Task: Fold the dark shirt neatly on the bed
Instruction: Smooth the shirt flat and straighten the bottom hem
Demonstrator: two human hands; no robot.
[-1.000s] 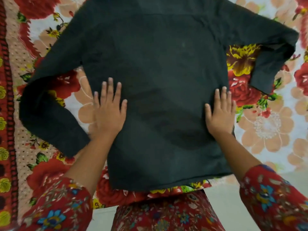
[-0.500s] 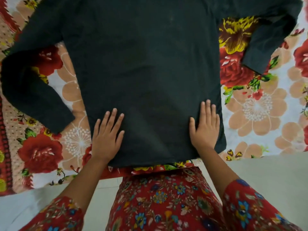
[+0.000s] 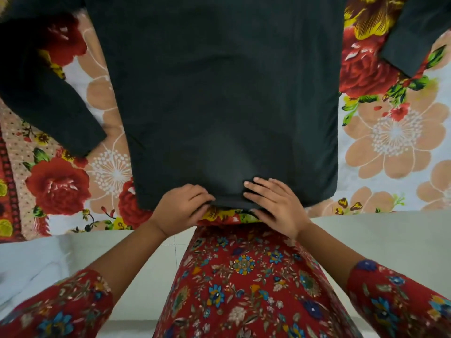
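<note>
Floral bedsheet (image 3: 395, 142); dark shirt (image 3: 219, 93) spread flat, sleeves out. Left hand (image 3: 181, 211) and right hand (image 3: 275, 208) curl onto the near hem, pinching it. Soft, limp, light cloth: grip hem corners.

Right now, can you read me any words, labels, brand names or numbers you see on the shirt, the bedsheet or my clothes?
None: there is no readable text anywhere in view.
Dark shirt: plain fabric, no label or print showing.
Floral bedsheet: flowers only, no lettering.
Red floral garment: pattern only.
Left hand and right hand at the hem cover no visible tag.
</note>
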